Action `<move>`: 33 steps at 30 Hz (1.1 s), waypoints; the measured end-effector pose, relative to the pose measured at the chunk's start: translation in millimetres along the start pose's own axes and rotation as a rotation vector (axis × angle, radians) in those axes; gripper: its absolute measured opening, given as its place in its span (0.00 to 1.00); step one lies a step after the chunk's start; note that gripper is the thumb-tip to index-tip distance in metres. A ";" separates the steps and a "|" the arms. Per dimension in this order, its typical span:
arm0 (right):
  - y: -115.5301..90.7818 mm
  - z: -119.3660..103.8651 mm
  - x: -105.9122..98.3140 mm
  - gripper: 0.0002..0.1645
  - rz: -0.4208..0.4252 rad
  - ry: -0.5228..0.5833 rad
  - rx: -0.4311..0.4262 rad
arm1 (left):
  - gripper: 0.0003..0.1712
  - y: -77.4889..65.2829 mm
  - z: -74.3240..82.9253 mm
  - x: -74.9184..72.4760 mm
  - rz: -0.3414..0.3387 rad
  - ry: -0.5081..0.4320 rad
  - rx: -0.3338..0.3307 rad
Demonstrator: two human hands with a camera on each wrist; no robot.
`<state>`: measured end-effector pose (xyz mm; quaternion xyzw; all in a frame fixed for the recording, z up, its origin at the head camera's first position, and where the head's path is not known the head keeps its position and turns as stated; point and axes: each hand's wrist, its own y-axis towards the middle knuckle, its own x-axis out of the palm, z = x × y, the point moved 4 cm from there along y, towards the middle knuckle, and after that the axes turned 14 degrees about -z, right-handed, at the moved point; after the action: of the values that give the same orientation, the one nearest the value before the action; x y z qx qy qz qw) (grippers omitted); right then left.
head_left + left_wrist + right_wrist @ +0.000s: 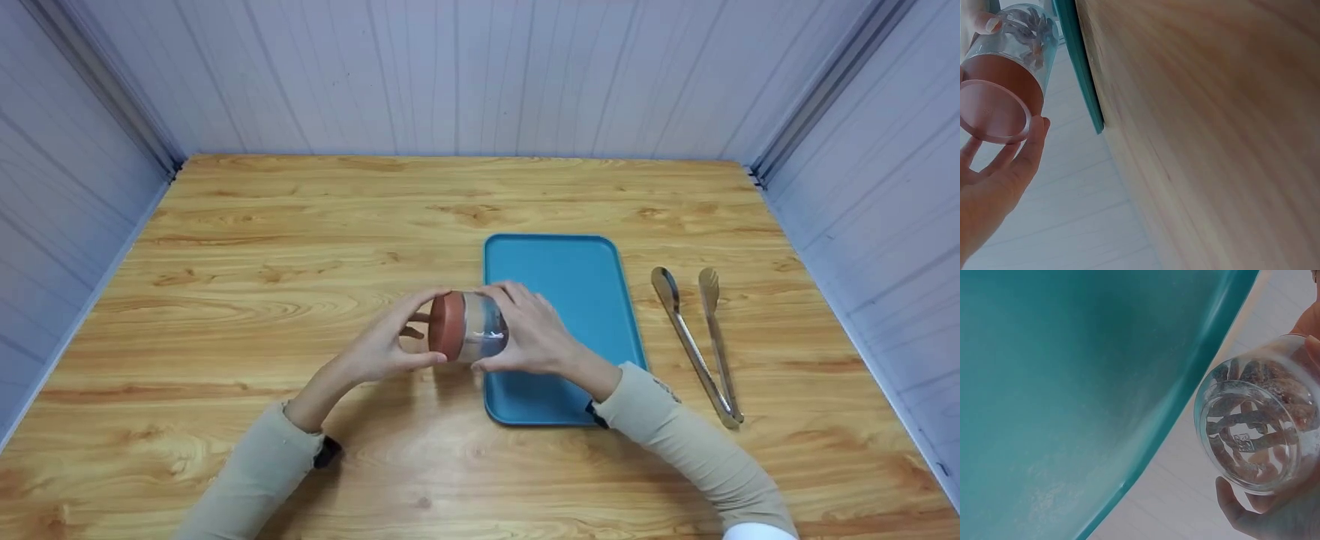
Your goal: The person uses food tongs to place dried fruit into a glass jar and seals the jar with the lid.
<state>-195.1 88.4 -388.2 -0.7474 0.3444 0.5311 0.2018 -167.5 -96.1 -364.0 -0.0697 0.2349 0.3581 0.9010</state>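
Observation:
A clear glass jar (480,334) with a reddish-brown lid (447,327) is held on its side above the table, at the left edge of the blue tray. The left hand (390,337) grips the lid, thumb on the near side and fingers on the far side. Around the glass body curls the right hand (529,330), over the tray. From the left wrist the lid's flat top (994,109) faces the camera, with left fingers at its rim. The right wrist view shows the jar's round base (1249,436) and blurred shapes through the glass.
The blue tray (555,262) lies right of the table's middle. To its right, metal tongs (701,352) lie spread, one end spoon-shaped, the other slotted. Pale panelled walls (450,75) border the back and both sides of the wooden table (262,247).

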 end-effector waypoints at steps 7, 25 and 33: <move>-0.9 0.8 -0.5 0.56 0.010 0.019 -0.010 | 0.43 1.2 -5.6 2.4 -0.005 -0.055 -0.029; -1.5 -1.0 0.7 0.55 0.015 -0.027 0.001 | 0.33 5.8 -18.9 2.9 0.101 -0.098 -0.208; -1.5 0.2 1.2 0.56 0.010 -0.032 -0.008 | 0.35 6.2 -14.7 2.2 0.097 -0.071 -0.145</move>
<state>-194.0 89.2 -389.4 -0.7379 0.3426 0.5455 0.2016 -175.8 -94.5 -377.7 -0.1105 0.1791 0.4198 0.8829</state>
